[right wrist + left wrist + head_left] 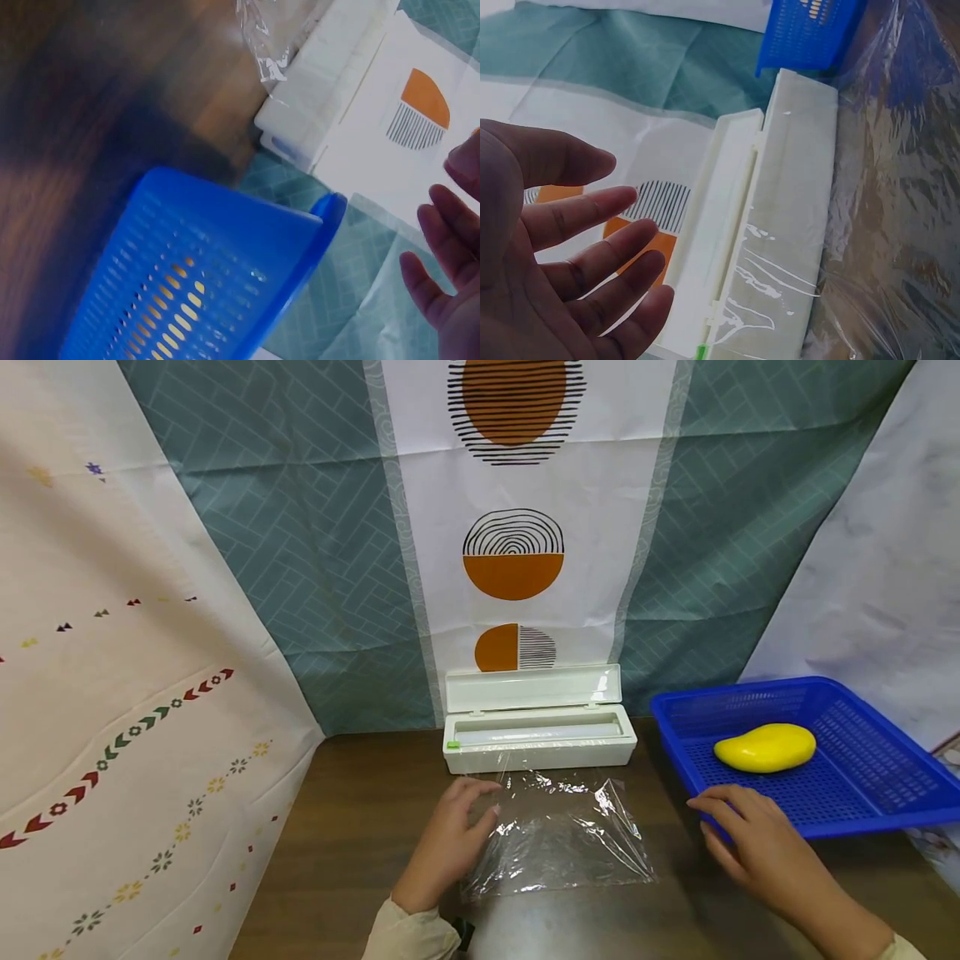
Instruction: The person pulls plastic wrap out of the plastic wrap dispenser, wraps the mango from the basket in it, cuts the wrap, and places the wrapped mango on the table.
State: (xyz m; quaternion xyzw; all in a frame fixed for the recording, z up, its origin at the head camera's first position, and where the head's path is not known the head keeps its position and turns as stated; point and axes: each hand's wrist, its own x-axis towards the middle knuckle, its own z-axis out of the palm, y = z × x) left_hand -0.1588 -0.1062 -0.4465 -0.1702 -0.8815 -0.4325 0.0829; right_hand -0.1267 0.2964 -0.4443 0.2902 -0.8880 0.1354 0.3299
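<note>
A sheet of clear plastic wrap (562, 843) lies on the table in front of a white wrap dispenser (540, 752), whose lid (532, 689) stands raised at the back. Over the sheet's left edge is my left hand (450, 839), fingers relaxed and holding nothing; the left wrist view shows its bare palm and spread fingers (604, 232). My right hand (765, 843) is by the near left corner of a blue basket (675, 760), fingers loosely bent with nothing in them. Inside that basket rests a yellow mango (767, 748).
The brown wooden table (360, 827) meets a patterned teal and white cloth (322, 568) hung behind it. A cream printed cloth (135, 652) hangs on the left, and a pale one (877, 560) on the right behind the basket. A small green slider (453, 745) sits on the dispenser's left end.
</note>
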